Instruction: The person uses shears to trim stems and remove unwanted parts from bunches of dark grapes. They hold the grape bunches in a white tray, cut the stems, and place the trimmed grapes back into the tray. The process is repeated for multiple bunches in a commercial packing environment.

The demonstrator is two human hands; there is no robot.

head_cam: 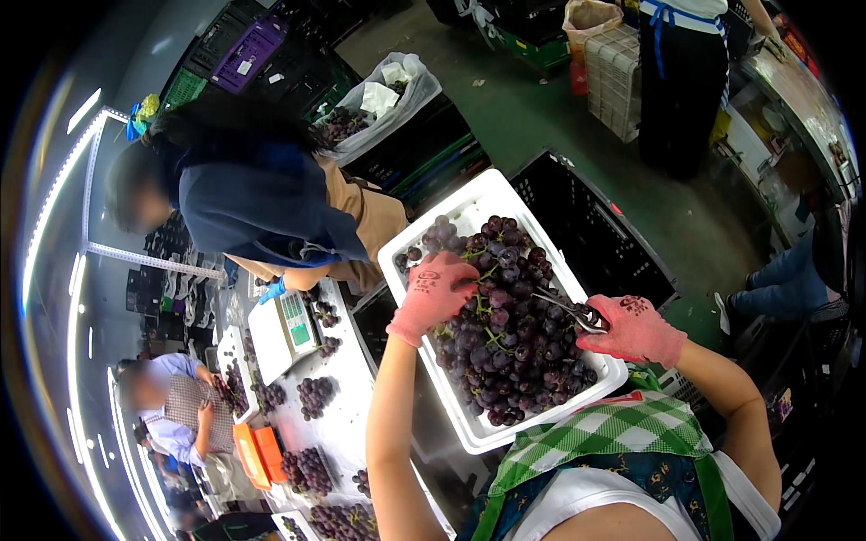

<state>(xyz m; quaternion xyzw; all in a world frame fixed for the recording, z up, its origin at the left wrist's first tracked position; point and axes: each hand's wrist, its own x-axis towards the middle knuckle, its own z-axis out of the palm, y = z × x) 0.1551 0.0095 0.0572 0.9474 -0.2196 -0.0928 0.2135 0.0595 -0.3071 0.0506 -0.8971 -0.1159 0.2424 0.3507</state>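
Note:
A white plastic tray [477,438] filled with dark purple grapes [524,338] is in front of me. My left hand [436,291], in a pink glove, has its bent fingers on the green stems at the tray's upper left; its fingertips are partly hidden among the grapes. My right hand [629,329], gloved alike, holds small metal snips [580,313] at the tray's right side. The blades point left over the bunches and look parted. Loose grapes [408,257] lie near the tray's left corner.
At left, a metal table [352,433] bears grape bunches, a digital scale [289,335] and an orange container [260,453]. A person in dark blue [264,196] stands close by. A black crate [595,223] is beyond the tray; a bag-lined crate [419,81] is behind.

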